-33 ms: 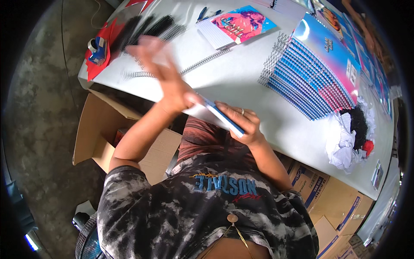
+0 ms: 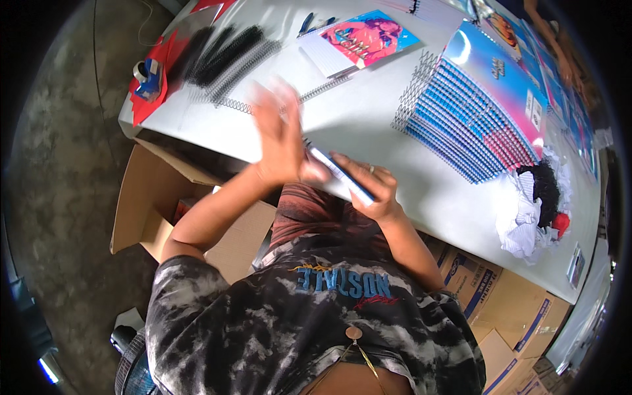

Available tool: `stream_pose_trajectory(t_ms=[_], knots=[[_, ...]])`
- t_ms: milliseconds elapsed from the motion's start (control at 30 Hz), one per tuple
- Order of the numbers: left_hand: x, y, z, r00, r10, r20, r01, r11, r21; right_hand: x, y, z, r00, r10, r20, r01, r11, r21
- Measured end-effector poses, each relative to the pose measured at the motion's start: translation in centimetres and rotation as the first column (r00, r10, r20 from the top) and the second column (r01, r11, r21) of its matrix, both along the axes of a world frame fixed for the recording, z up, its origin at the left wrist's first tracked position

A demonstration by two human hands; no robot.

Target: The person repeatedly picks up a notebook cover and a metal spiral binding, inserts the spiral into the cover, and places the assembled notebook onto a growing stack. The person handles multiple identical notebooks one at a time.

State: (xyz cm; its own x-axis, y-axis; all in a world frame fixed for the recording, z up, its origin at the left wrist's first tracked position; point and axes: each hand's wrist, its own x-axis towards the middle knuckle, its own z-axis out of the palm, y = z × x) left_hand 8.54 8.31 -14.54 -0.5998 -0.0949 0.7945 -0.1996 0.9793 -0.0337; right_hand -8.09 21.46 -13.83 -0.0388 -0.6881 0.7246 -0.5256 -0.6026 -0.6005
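My right hand (image 2: 374, 189) grips a thin notebook or pad of sheets (image 2: 342, 176), seen edge-on, with the fingers on top. My left hand (image 2: 282, 135) is at its far left end, the thumb close to the edge. Its fingers are stretched out and blurred by motion. Behind them a thin metal spiral coil (image 2: 326, 87) runs across the table; part of it is hidden by the hand. Whether it joins the notebook I cannot tell. Beyond it lies an open spiral notebook with a pink and blue cover (image 2: 368, 38).
Loose black coils (image 2: 227, 62) lie at the far left, near a blue tape dispenser (image 2: 150, 78) on red sheets. A tall stack of spiral notebooks (image 2: 474, 112) stands at right, beside crumpled white paper (image 2: 517, 220). Cardboard boxes (image 2: 507, 303) sit below the white table (image 2: 447, 210).
My left hand has moved to the right, its fingers sweeping right and slightly nearer. The loose end of the coil on the table has shifted right. My right hand keeps its grip.
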Motion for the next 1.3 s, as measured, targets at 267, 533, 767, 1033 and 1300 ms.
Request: stream_pose_trajectory(t_ms=[267, 533, 767, 1033, 1300], knots=[[-1.7, 0.7, 2.6, 0.999, -0.054, 0.003, 0.054, 0.998, -0.039, 0.1, -0.4, 0.2, 0.999, 0.005, -0.036, -0.009, 0.995, -0.098], [-0.4, 3.8, -0.9, 0.983, -0.116, 0.141, 0.103, 0.99, 0.098, 0.5, -0.3, 0.1, 1.0, 0.004, -0.031, -0.006, 0.997, -0.074], [1.2, 0.1, -2.1, 0.927, -0.326, 0.185, 0.286, 0.935, 0.211, -0.4, -0.5, -0.4, 1.0, -0.014, -0.026, 0.013, 1.0, -0.023], [-2.2, 3.7, 0.0, 0.971, -0.24, -0.005, 0.234, 0.951, -0.201, -0.6, -0.8, -0.6, 0.996, 0.003, 0.088, -0.004, 1.0, 0.017], [-1.8, 5.7, -2.9, 0.956, -0.285, 0.069, 0.288, 0.957, -0.03, -0.1, -1.3, -1.0, 0.99, -0.033, 0.139, 0.037, 0.999, -0.024]])
